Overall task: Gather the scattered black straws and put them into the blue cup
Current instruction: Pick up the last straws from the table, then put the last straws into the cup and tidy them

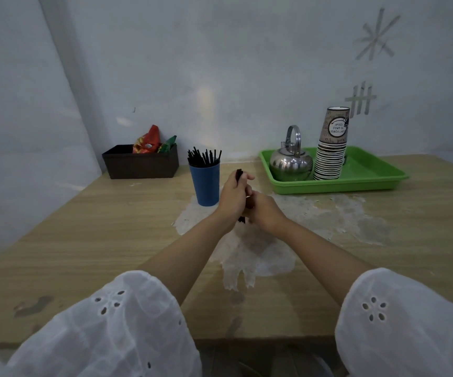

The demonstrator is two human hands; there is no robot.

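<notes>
White sleeves; left hand and right hand grip gathered black straws beside the blue cup; next, probably lift them in.

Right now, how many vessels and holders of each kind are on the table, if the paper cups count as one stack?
Blue cup: 1
Kettle: 1
Green tray: 1
Dark box: 1
Paper cup stack: 1
Total: 5

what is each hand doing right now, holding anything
Left hand: gripping a bundle of thin black plastic straws.
Right hand: fingers curled at the bundle's lower end; whether it actually grips cannot be told.
</notes>
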